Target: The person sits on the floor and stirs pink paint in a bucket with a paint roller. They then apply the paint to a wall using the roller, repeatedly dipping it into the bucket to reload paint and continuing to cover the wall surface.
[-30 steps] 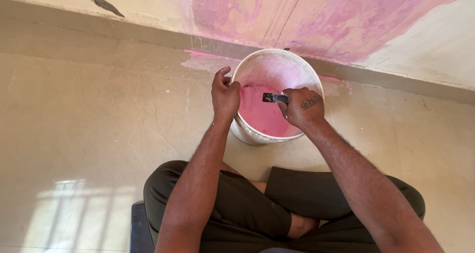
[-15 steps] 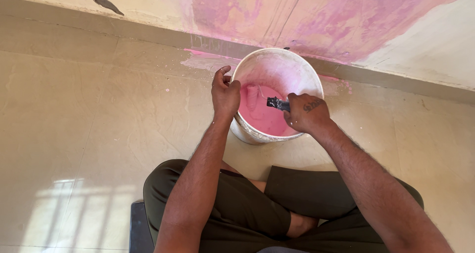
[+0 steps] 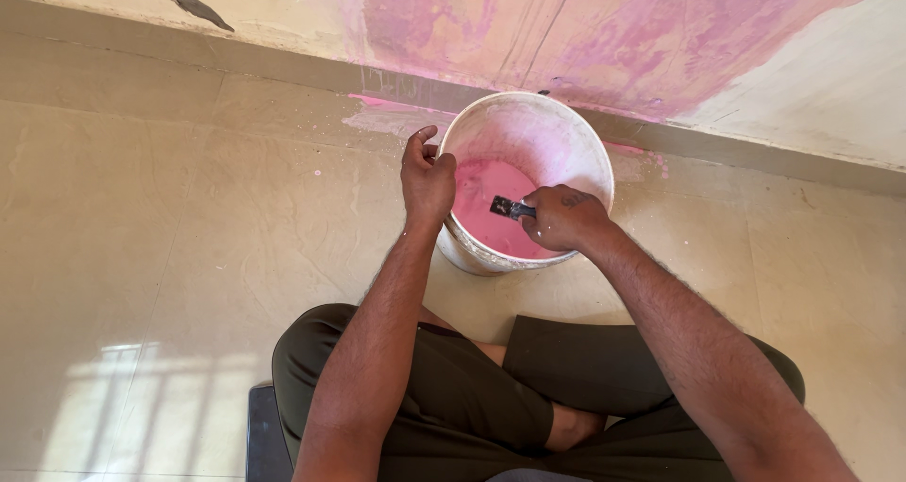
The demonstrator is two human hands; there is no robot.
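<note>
Sitting cross-legged on the tiled floor [image 3: 170, 256], the person has the left hand [image 3: 427, 175] curled tight over the near-left rim of a white bucket [image 3: 566, 142], a narrow grip pinching the edge. The right hand [image 3: 564, 218] is closed around the handle of a paintbrush [image 3: 510, 207]. The brush lies nearly level, its long axis running left to right, its dark head pointing left over the pink paint [image 3: 491, 199] inside the bucket. Behind the bucket, the wall [image 3: 585, 29] is smeared pink over cream.
</note>
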